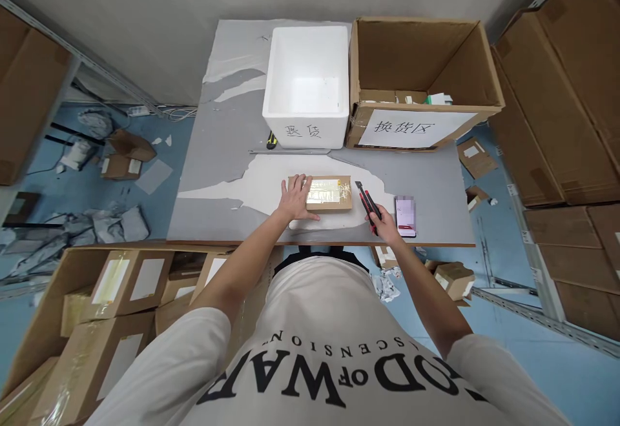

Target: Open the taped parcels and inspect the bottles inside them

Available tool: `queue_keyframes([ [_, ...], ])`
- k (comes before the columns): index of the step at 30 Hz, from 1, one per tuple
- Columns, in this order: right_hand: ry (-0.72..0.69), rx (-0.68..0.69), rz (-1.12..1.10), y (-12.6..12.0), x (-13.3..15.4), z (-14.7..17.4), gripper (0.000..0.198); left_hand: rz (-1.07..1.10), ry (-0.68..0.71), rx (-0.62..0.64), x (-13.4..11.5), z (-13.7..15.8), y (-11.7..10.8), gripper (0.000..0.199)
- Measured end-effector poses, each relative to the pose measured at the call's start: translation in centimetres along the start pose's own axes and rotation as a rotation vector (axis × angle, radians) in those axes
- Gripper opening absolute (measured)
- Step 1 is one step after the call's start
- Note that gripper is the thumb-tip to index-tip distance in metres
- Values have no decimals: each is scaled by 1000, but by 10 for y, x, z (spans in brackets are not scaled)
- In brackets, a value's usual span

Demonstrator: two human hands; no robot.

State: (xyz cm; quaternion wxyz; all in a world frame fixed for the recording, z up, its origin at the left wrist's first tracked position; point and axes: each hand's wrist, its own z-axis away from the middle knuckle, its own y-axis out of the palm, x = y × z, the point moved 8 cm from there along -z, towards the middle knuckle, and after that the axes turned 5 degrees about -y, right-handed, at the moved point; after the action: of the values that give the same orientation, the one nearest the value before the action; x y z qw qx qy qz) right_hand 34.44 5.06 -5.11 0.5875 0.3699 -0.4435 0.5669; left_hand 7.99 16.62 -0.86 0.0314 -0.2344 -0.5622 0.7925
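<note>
A small brown cardboard box with a white label under yellowish tape lies on the table. My left hand rests on its left end, fingers spread over the top and thumb along the near side. To the right, my right hand is closed around a black-and-red utility knife, its tip pointing away from me and toward the box. The knife and the box are apart. Just right of that hand lies a phone with its screen lit.
Behind the box stand a white foam box and a large open carton with several items inside. A yellow-and-black cutter lies by the foam box. Taped parcels fill a big carton at lower left. Shelves with cartons flank the right.
</note>
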Motion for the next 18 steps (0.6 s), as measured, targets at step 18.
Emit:
queue_keyframes([
  [18, -3, -100, 86, 0, 29, 6, 56, 149, -23, -90, -3, 1, -10, 123],
])
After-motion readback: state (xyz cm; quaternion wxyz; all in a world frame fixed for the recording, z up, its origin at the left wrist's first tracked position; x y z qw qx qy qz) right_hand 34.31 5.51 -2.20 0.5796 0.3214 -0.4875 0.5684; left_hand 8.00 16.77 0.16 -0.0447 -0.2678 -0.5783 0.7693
